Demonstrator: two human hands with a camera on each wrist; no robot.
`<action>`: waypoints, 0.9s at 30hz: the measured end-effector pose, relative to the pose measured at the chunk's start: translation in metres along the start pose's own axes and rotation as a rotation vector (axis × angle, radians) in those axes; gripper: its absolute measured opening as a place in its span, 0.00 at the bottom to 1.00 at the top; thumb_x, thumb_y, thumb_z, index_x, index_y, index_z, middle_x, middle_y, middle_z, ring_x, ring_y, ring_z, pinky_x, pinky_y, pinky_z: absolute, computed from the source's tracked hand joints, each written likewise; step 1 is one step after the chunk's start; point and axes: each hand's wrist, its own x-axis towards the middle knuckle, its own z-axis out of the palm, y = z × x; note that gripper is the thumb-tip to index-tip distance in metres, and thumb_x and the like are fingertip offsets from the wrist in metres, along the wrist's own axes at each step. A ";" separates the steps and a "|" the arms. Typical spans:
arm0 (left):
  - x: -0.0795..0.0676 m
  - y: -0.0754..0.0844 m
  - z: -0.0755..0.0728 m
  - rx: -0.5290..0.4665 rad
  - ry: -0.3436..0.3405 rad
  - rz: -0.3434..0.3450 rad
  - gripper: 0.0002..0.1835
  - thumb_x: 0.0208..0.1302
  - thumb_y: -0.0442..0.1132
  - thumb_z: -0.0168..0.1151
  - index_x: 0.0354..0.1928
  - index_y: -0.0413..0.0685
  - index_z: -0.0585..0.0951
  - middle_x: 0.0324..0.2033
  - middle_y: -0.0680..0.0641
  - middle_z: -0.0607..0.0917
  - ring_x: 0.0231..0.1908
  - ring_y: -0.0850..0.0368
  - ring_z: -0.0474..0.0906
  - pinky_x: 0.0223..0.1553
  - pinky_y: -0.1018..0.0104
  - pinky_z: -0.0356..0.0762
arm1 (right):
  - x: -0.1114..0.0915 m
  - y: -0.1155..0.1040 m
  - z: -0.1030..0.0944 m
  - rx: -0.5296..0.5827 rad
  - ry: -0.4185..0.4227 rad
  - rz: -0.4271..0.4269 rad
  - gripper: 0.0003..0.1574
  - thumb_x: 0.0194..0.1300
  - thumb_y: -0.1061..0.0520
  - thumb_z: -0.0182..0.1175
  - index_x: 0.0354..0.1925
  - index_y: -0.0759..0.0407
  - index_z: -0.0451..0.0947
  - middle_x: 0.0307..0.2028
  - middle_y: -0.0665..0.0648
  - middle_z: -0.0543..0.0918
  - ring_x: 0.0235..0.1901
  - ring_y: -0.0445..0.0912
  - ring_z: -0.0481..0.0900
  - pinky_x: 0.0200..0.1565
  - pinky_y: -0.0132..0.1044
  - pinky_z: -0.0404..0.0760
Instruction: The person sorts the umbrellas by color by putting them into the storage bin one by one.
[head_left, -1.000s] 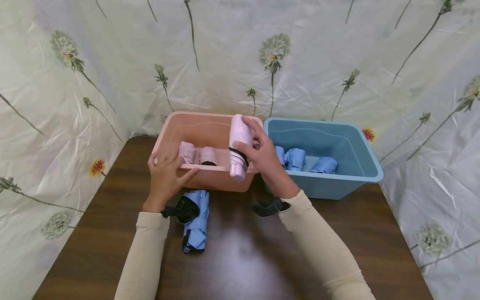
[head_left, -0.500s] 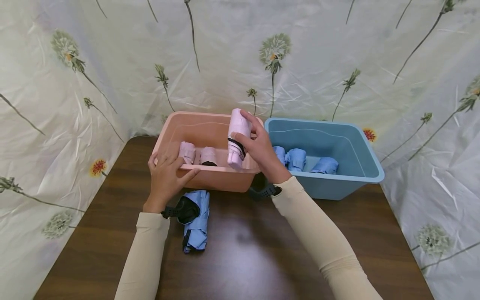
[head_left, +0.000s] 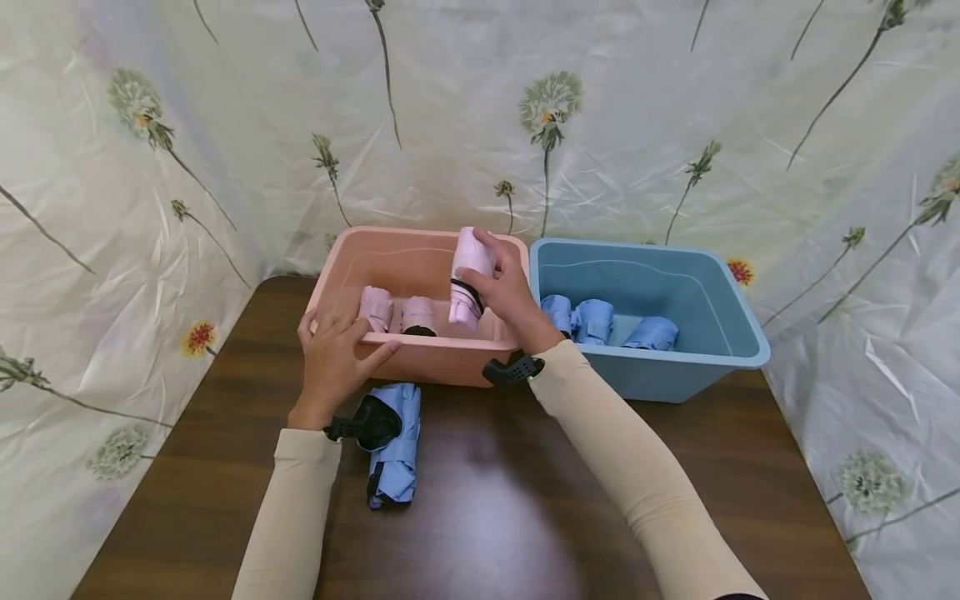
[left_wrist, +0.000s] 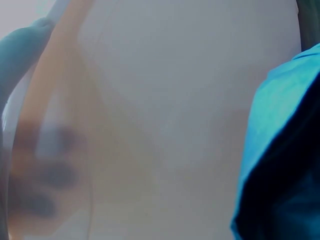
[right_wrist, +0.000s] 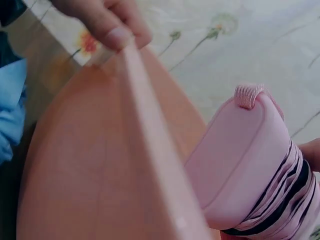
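Observation:
My right hand (head_left: 513, 292) grips a folded pink umbrella (head_left: 471, 254), tilted over the right part of the pink bin (head_left: 442, 364). Its flat handle end, with a small fabric loop (right_wrist: 248, 95), shows close to the bin's rim in the right wrist view. My left hand (head_left: 332, 358) holds the bin's front rim at the left, fingers over the edge and thumb along the outer wall. Inside lie two more pink umbrellas, one (head_left: 376, 308) by my left fingers and another (head_left: 418, 315) beside it.
A blue bin (head_left: 675, 382) stands directly right of the pink one, with three folded blue umbrellas (head_left: 595, 321) inside. Another blue umbrella (head_left: 397, 458) lies on the brown table (head_left: 480, 533), by my left wrist. Floral cloth (head_left: 450, 108) hangs behind.
My right hand has carried the pink umbrella left and back, from across the front rim to over the bin's inside. The left hand stays on the rim.

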 end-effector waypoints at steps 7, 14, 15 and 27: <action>-0.001 0.000 0.000 0.014 -0.010 0.001 0.25 0.52 0.64 0.66 0.25 0.48 0.77 0.30 0.44 0.81 0.46 0.44 0.75 0.63 0.36 0.43 | 0.004 0.013 0.003 -0.054 0.004 -0.039 0.41 0.61 0.56 0.66 0.70 0.42 0.63 0.68 0.54 0.59 0.55 0.56 0.70 0.47 0.51 0.79; 0.000 0.001 0.000 0.016 -0.014 -0.006 0.24 0.52 0.64 0.66 0.26 0.49 0.76 0.37 0.42 0.83 0.50 0.44 0.74 0.64 0.37 0.43 | 0.006 0.015 0.005 -0.160 0.022 -0.056 0.42 0.60 0.56 0.67 0.69 0.43 0.64 0.70 0.51 0.60 0.57 0.54 0.69 0.53 0.49 0.76; 0.000 0.001 0.000 0.015 -0.012 -0.005 0.24 0.52 0.64 0.66 0.26 0.49 0.76 0.37 0.42 0.83 0.50 0.44 0.74 0.64 0.36 0.43 | 0.006 0.014 0.005 -0.189 0.024 -0.051 0.42 0.60 0.56 0.67 0.69 0.42 0.64 0.70 0.52 0.60 0.57 0.54 0.69 0.52 0.49 0.76; 0.003 0.001 0.001 0.009 -0.007 0.001 0.25 0.52 0.63 0.66 0.25 0.49 0.76 0.36 0.42 0.83 0.50 0.44 0.75 0.64 0.36 0.43 | 0.011 0.018 0.007 -0.371 0.028 0.055 0.42 0.58 0.51 0.68 0.68 0.34 0.64 0.65 0.56 0.66 0.55 0.54 0.70 0.50 0.51 0.78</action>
